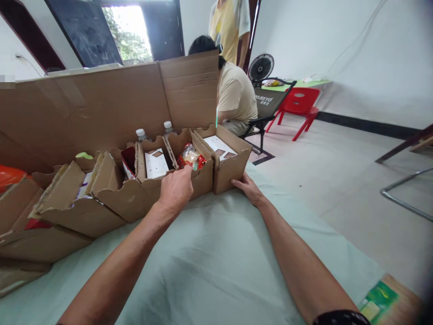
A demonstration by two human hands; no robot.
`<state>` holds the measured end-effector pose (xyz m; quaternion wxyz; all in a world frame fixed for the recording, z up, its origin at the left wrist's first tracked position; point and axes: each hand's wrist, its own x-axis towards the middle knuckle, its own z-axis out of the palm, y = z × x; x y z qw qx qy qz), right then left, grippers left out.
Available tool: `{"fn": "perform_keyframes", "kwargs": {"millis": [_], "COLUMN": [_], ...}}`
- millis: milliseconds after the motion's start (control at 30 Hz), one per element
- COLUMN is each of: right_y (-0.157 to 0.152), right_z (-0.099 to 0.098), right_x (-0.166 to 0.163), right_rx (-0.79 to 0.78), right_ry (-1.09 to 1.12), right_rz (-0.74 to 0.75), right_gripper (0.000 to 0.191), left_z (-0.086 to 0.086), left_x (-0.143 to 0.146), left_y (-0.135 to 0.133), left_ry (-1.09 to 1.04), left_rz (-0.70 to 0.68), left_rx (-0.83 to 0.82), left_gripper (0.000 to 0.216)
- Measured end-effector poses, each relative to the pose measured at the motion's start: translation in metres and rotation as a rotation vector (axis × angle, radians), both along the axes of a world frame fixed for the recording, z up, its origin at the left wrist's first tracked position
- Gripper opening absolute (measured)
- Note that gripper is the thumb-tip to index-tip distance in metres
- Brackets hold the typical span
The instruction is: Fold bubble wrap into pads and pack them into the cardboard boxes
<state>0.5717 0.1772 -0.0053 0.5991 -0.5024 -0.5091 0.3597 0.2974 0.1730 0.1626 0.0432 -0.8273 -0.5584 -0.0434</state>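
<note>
A row of small open cardboard boxes stands on a pale green cloth (209,253). My left hand (176,188) is curled over the front rim of the middle box (199,178), which holds a red snack packet (191,158). My right hand (248,187) lies flat on the cloth, its fingers touching the lower front corner of the rightmost box (230,169), which holds a white card (219,146). Another box holds a white carton (155,163).
Two water bottles (141,134) stand behind the boxes against a tall cardboard sheet (101,104). More torn boxes (67,203) lie at left. Behind, a seated person (235,92), a standing person (228,25), a fan (261,67) and a red chair (299,104).
</note>
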Motion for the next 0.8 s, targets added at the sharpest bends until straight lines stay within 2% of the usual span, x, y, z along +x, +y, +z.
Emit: {"fn": "perform_keyframes", "kwargs": {"millis": [400,700,800], "right_y": [0.001,0.008,0.009], "right_z": [-0.001,-0.005,-0.003], "right_x": [-0.006,-0.004,-0.003], "right_rx": [-0.005,0.000,0.012], "right_ry": [0.015,-0.034,-0.025], "right_rz": [0.016,0.024,0.037], "right_gripper": [0.086,0.080,0.077], "left_z": [0.005,0.009,0.005], "left_x": [-0.012,-0.012,-0.013], "left_y": [-0.006,-0.001,-0.001], "left_ry": [0.104,0.087,0.041], "left_rz": [-0.035,-0.040,-0.032], "left_rx": [-0.004,-0.030,-0.018], "left_gripper": [0.028,0.032,0.032]}}
